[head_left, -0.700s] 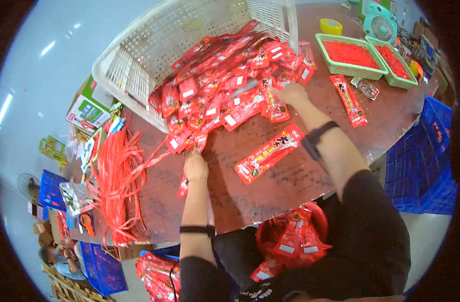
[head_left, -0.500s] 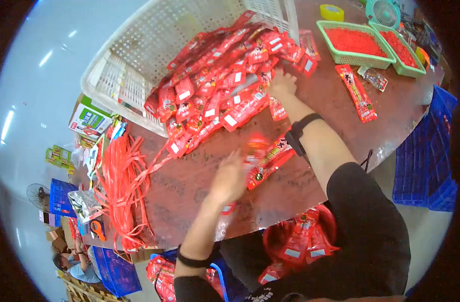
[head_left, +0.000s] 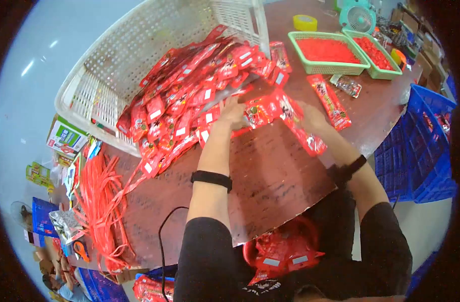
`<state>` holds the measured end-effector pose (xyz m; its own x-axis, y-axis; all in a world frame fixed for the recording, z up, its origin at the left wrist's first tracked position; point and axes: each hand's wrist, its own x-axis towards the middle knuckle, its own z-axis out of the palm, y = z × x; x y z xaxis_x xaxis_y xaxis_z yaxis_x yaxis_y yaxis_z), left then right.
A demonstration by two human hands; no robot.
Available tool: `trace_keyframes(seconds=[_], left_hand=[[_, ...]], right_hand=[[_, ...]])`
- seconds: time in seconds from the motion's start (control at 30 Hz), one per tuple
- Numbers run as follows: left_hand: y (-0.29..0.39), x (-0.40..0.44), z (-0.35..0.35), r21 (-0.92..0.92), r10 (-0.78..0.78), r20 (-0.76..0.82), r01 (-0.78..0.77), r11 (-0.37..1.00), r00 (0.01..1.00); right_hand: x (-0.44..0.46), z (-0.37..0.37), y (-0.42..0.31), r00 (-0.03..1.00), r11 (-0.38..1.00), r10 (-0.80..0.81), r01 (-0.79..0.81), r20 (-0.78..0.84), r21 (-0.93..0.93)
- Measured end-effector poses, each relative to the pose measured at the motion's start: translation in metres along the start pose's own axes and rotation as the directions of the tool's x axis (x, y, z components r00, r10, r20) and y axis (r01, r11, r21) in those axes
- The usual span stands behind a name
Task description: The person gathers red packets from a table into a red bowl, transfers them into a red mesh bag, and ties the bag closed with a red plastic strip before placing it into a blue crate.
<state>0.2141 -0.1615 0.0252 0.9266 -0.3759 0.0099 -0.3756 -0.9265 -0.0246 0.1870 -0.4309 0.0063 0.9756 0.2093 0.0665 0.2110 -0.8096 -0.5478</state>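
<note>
A large white basket (head_left: 134,45) lies tipped on its side, with a heap of red printed packets (head_left: 189,85) spilling from it onto the brown table (head_left: 270,186). My left hand (head_left: 232,113) is at the front edge of the heap, touching red packets, its fingertips partly hidden. Beside it on the right, my right hand (head_left: 310,118) is closed on several red packets (head_left: 295,121) that slant down to the right. Another red packet (head_left: 329,102) lies flat beyond my right hand.
Two green trays (head_left: 335,67) of red pieces stand at the back right, near yellow tape (head_left: 305,22) and a small fan (head_left: 358,19). Red ribbons (head_left: 101,206) lie at the left. Blue crates (head_left: 411,151) stand right of the table; a red tub (head_left: 310,231) is below its front edge.
My left hand has moved up to the heap. My right hand has shifted right and holds packets raised off the table. The packet that lay at the front is no longer there. The view has shifted.
</note>
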Motion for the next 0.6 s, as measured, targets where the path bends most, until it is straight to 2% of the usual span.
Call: trace_keyframes(seconds=[0.03,0.13,0.17,0.2,0.27,0.33,0.4,0.43,0.47,0.53,0.57,0.6], left_hand=[[0.005,0.005,0.001,-0.087,-0.088,0.141,0.101,0.991,0.986],[0.024,-0.016,-0.010,-0.147,-0.113,0.249,0.153,0.977,0.962],[0.037,-0.035,-0.009,-0.054,-0.134,0.059,0.138,0.989,0.989],[0.040,-0.050,0.000,-0.040,-0.137,0.070,0.140,0.989,0.988],[0.044,-0.081,0.028,0.056,0.010,-0.265,0.005,0.998,0.964],[0.053,-0.106,0.015,0.107,0.029,-0.263,-0.001,0.994,0.964],[0.068,-0.130,0.004,-0.030,-0.253,-0.141,0.251,0.967,0.957],[0.072,-0.136,-0.003,-0.070,-0.295,-0.079,0.290,0.955,0.952],[0.077,-0.146,-0.008,-0.074,-0.297,-0.078,0.292,0.954,0.952],[0.088,-0.171,-0.010,-0.276,-0.474,0.104,0.483,0.831,0.875],[0.094,-0.186,-0.015,-0.589,-0.508,0.090,0.457,0.667,0.857],[0.100,-0.205,-0.015,-0.683,-0.351,-0.299,0.058,0.728,0.887]], right_hand=[[-0.010,-0.009,0.001,0.999,1.000,0.015,-0.013,0.042,-0.027],[-0.036,-0.019,0.016,0.999,0.998,0.021,-0.018,0.047,-0.061],[-0.043,-0.021,0.015,0.999,0.998,0.020,-0.016,0.046,-0.067],[-0.049,-0.023,0.010,0.999,0.999,0.020,-0.017,0.050,-0.050],[-0.066,-0.032,-0.003,0.987,0.989,0.134,-0.127,0.083,-0.079],[-0.077,-0.032,-0.002,0.990,0.991,0.114,-0.108,0.086,-0.076],[-0.096,-0.026,0.004,0.998,0.997,0.064,-0.064,0.020,0.031],[-0.104,-0.020,0.009,0.998,0.989,0.061,-0.058,-0.020,0.133],[-0.109,-0.013,0.016,1.000,0.909,0.016,-0.013,-0.002,0.416],[-0.147,-0.026,-0.011,0.968,0.612,0.014,-0.205,0.249,0.764],[-0.170,-0.034,-0.027,0.960,0.611,0.035,-0.241,0.278,0.754],[-0.193,-0.041,-0.043,0.946,0.567,0.053,-0.292,0.320,0.770]])
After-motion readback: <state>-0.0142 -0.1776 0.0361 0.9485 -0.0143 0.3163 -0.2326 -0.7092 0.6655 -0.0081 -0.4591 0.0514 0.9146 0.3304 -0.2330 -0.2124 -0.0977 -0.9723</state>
